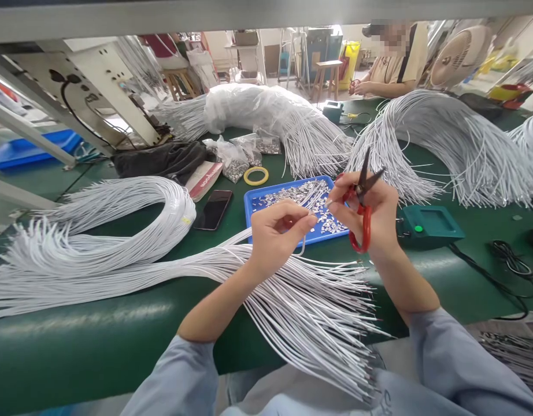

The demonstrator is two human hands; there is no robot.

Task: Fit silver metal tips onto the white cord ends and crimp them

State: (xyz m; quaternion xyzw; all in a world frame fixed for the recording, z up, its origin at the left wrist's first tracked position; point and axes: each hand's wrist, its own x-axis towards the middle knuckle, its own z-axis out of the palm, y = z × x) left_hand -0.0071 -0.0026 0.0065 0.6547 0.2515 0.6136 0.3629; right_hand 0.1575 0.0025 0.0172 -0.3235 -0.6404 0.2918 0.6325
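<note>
My left hand point(277, 231) is closed in a pinch on a thin white wire, just above a large bundle of white wires point(292, 300) that fans out over the table's front edge. My right hand point(370, 211) is wrapped round red-handled scissors point(362, 199), blades pointing up and slightly apart, and its fingertips pinch something small I cannot make out. Both hands hover over a blue tray point(251, 202) filled with small metal terminals.
A black phone point(213, 210), a roll of yellow tape point(255, 175) and bags of metal parts point(236, 162) lie behind the tray. A green box point(431, 222) with a black cable sits to the right. More wire bundles point(444, 144) cover the green table point(76, 341). Another person point(392, 63) works at the far side.
</note>
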